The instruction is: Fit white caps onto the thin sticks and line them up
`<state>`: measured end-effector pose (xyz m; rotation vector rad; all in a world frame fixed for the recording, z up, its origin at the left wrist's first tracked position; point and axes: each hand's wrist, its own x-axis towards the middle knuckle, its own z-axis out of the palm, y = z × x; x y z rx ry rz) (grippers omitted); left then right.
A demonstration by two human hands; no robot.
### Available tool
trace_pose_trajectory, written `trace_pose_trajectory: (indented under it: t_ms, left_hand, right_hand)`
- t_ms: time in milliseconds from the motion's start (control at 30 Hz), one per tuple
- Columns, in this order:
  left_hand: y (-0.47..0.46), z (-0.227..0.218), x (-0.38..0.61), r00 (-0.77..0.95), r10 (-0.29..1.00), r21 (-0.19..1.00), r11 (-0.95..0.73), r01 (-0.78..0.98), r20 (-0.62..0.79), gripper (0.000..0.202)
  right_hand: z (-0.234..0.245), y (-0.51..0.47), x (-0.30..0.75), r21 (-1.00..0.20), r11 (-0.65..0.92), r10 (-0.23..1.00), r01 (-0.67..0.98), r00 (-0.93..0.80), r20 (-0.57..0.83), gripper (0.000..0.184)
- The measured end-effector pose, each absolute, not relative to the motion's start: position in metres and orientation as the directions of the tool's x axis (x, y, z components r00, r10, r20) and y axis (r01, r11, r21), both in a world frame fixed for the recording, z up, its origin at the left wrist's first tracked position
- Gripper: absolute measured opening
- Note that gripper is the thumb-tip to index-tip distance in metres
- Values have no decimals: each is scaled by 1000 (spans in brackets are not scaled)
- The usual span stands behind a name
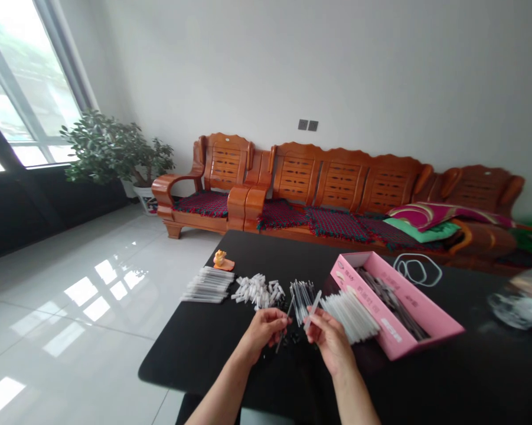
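Note:
My left hand [266, 329] is closed in a pinch on a thin dark refill [284, 330] over the black table [230, 348]. My right hand [328, 336] is closed on a clear pen tube [312, 309] held upright and tilted. Small black parts [294, 338] lie between the hands. Just behind them lie a bunch of thin refills [302, 294], a pile of small white caps [257, 291], a stack of clear tubes [207, 284] to the left and another stack of clear tubes [353, 314] to the right.
A pink box [396, 342] with dark pens stands right of the hands, white rubber bands [417, 269] behind it. A small orange figurine [221, 258] sits at the table's far left. Plastic bags [522, 301] lie at the right. Wooden sofas [336, 189], a potted plant [110, 150] and tiled floor lie beyond.

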<state>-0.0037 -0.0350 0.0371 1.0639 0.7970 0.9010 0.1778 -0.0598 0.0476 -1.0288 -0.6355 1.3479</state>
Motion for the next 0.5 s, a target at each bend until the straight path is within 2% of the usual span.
trace_pose_trajectory:
  t_ms: [200,500]
  left_hand:
    - [-55,34,-18,453,879,951,254,-175,-151,37]
    - [-56,41,-15,461,874,960,242,-138,-154,37]
  right_hand:
    - [57,-51,172,-863,73,938,-499,328,-110,40]
    - [54,-55,171,-884,53,936,-465,332,-119,42]
